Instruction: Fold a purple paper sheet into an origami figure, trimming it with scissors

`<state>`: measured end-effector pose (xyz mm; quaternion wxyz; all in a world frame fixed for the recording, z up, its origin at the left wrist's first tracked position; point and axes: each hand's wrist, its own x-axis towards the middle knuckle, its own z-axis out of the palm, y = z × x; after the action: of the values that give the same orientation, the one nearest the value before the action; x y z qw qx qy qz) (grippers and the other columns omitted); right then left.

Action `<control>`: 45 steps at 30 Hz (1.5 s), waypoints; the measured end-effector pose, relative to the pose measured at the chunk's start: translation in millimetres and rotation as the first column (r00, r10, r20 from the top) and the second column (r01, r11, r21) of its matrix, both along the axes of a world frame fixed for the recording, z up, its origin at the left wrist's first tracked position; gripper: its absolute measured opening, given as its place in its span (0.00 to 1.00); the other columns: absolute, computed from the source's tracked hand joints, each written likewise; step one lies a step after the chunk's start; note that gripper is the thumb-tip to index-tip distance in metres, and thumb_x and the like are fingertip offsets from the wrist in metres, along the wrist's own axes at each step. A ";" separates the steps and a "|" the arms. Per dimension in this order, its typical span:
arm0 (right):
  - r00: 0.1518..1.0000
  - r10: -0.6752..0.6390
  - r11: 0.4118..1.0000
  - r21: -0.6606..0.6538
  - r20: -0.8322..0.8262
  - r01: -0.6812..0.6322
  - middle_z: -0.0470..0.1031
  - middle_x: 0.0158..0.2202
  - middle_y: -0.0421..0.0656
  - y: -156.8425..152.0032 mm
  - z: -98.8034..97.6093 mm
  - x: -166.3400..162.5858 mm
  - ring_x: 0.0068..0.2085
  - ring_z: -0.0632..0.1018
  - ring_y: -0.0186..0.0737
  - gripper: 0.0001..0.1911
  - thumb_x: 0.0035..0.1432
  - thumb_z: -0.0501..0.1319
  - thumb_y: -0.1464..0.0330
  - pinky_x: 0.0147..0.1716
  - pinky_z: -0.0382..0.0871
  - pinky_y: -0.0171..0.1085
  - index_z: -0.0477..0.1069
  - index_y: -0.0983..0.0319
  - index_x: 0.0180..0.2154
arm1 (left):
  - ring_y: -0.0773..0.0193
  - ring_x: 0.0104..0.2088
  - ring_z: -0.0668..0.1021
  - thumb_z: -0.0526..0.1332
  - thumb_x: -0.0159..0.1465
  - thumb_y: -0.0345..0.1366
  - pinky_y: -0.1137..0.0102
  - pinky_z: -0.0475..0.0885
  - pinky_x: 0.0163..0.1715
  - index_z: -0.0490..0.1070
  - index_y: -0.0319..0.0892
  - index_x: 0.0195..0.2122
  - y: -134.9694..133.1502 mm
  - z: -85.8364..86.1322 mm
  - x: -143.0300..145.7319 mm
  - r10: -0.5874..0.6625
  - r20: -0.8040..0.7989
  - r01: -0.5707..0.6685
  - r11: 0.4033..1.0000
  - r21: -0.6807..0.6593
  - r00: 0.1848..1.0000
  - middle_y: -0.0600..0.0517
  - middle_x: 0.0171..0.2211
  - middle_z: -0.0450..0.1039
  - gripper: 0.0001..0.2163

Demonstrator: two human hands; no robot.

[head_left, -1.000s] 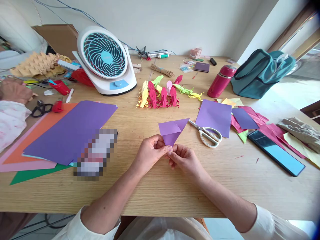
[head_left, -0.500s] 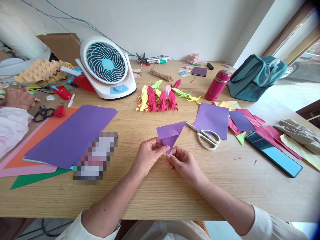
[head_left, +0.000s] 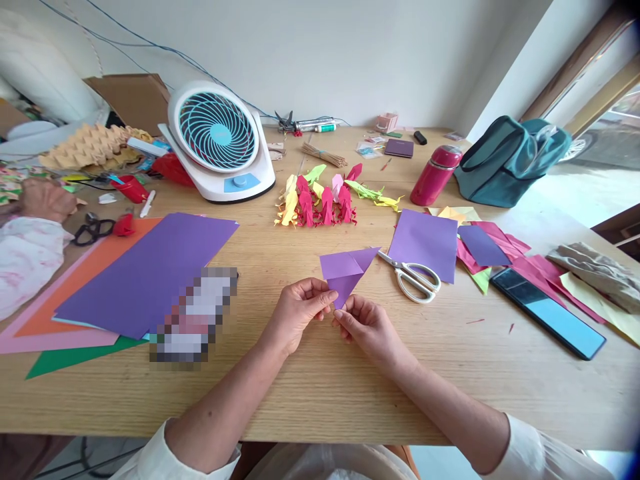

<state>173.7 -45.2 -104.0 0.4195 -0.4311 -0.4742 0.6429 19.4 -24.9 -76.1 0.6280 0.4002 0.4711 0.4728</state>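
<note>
A folded piece of purple origami paper [head_left: 345, 270] is held above the table, its lower corner pointing toward me and a sharp point reaching to the upper right. My left hand [head_left: 303, 310] pinches its left edge between thumb and fingers. At the bottom corner, my right hand [head_left: 367, 327] grips the paper with thumb and forefinger; the other fingers are curled. White-handled scissors [head_left: 417, 283] lie just right of the folded paper, partly over a flat purple sheet [head_left: 425, 240].
Several folded paper figures [head_left: 320, 200] stand behind my hands. On the left are stacked coloured sheets [head_left: 145, 273], a fan [head_left: 217, 143] and another person's hand [head_left: 47, 200]. A red flask [head_left: 437, 175], teal bag [head_left: 510, 160], phone [head_left: 550, 313] and paper scraps [head_left: 540, 273] occupy the right.
The view has shifted slightly, and the folded paper sits a little farther right in it. Both hands keep their hold. The other person's hand at the left has changed position.
</note>
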 end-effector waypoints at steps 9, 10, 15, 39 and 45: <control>1.000 0.014 1.000 0.027 0.012 -0.014 0.67 0.21 0.35 0.3 0.5 -0.2 0.20 0.67 0.29 0.25 0.50 0.69 0.47 0.20 0.61 0.32 0.66 0.61 0.27 | 0.75 0.19 0.69 0.77 0.47 0.43 0.80 0.65 0.19 0.75 0.37 0.28 -0.4 0.5 -2.1 -0.052 0.061 0.057 0.995 -0.082 0.997 0.57 0.18 0.71 0.17; 1.000 0.014 1.000 0.026 0.017 -0.015 0.67 0.21 0.35 0.3 0.7 -0.4 0.20 0.67 0.29 0.26 0.50 0.69 0.46 0.20 0.61 0.32 0.66 0.61 0.27 | 0.76 0.18 0.69 0.77 0.47 0.43 0.80 0.65 0.19 0.75 0.37 0.28 -0.4 0.2 -2.3 -0.053 0.068 0.059 0.995 -0.086 0.996 0.57 0.17 0.71 0.17; 0.999 0.006 0.999 0.034 0.032 -0.008 0.67 0.22 0.35 0.2 1.4 -1.3 0.20 0.66 0.29 0.26 0.50 0.69 0.46 0.20 0.60 0.32 0.66 0.61 0.28 | 0.72 0.22 0.78 0.80 0.42 0.40 0.80 0.73 0.22 0.77 0.36 0.30 0.2 -0.9 -2.6 -0.002 0.168 0.032 0.984 -0.176 0.986 0.53 0.22 0.78 0.19; 0.978 -0.034 0.992 0.126 0.206 0.008 0.67 0.23 0.36 -3.1 -2.0 0.0 0.23 0.66 0.32 0.11 0.58 0.62 0.61 0.24 0.59 0.34 0.67 0.60 0.30 | 0.66 0.30 0.84 0.76 0.48 0.24 0.81 0.79 0.26 0.77 0.35 0.32 6.9 -1.9 -6.6 0.126 0.368 -0.031 0.967 -0.253 0.921 0.49 0.30 0.83 0.12; 0.980 -0.042 0.989 0.145 0.195 0.014 0.69 0.26 0.36 -1.6 -4.9 1.3 0.25 0.67 0.32 0.10 0.58 0.63 0.62 0.26 0.60 0.34 0.67 0.61 0.30 | 0.66 0.31 0.85 0.75 0.49 0.24 0.81 0.79 0.30 0.78 0.36 0.34 7.1 -2.1 -6.5 0.122 0.382 -0.034 0.973 -0.230 0.916 0.49 0.32 0.83 0.12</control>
<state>175.0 -46.7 -108.9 0.4093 -0.4682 -0.5523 0.5553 12.9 -17.8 -78.2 0.7306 0.2061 0.3999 0.5136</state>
